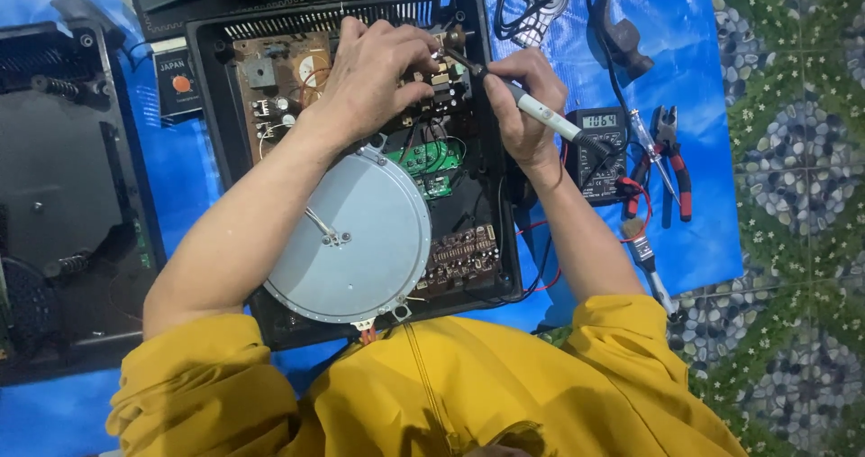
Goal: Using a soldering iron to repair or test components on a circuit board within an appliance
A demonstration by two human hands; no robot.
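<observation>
Soldering step: right hand (523,105) clamps the iron (541,110), tip on the board (297,87); left hand (374,74) pinches a component there; next, hold both steady.

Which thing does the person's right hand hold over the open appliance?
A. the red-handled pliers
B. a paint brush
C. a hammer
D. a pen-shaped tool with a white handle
D: the right hand grips a pen-shaped tool with a white handle, its tip at the circuit board; the pliers, hammer and brush lie on the blue sheet.
</observation>
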